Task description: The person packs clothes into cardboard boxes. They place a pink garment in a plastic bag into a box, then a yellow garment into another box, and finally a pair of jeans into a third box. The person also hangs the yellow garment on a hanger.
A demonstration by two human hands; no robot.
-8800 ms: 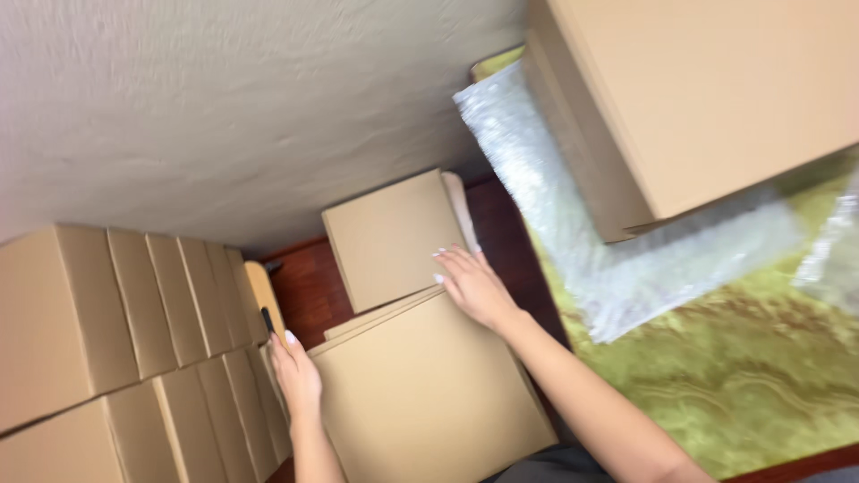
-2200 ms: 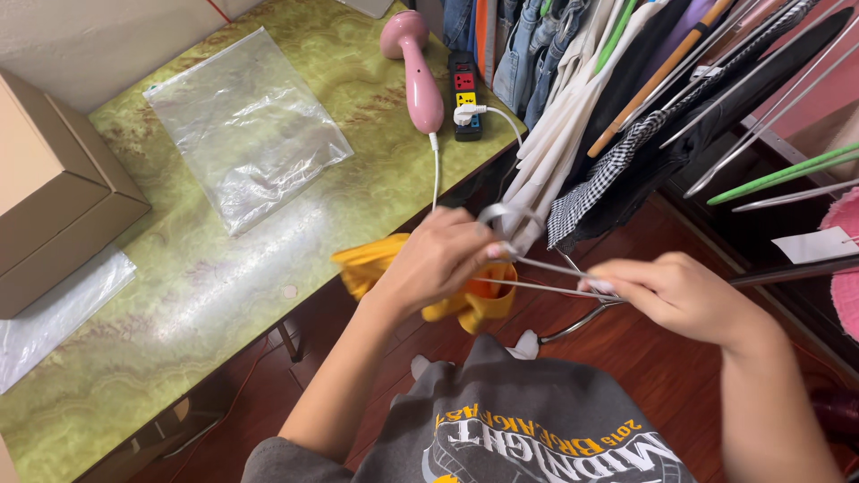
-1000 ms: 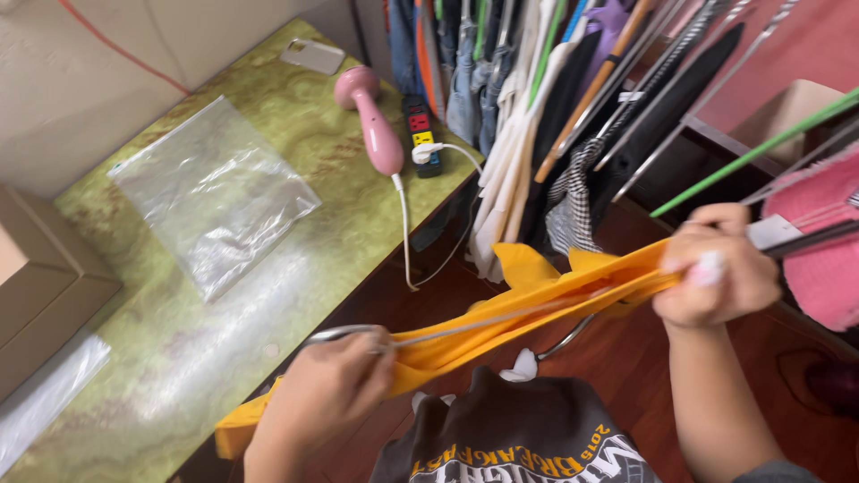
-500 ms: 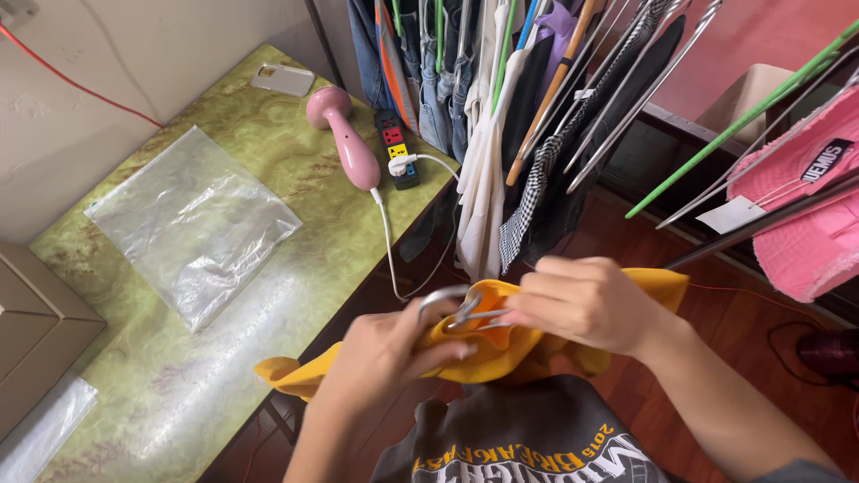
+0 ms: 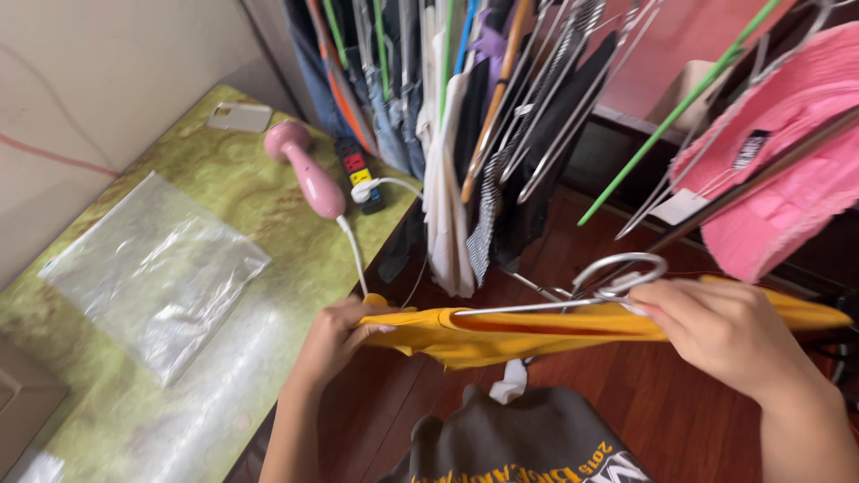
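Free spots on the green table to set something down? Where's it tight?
Bare table between the clear plastic bag and the pink handheld device, and along the front edge below the bag. Crowded at the far corner: power strip, white cord, hanging clothes.

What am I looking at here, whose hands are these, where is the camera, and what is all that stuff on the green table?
The picture comes from a camera worn on a person's head, looking down at their own two bare hands. The left hand grips one end of a yellow garment, and the right hand grips the other end together with a wire hanger. Below them is a dark printed shirt. On the green marble-patterned table lie a clear plastic bag, a pink handheld device with a white cord, a power strip and a small white flat thing. Behind hangs a crowded rack of clothes, with a pink garment at the right.
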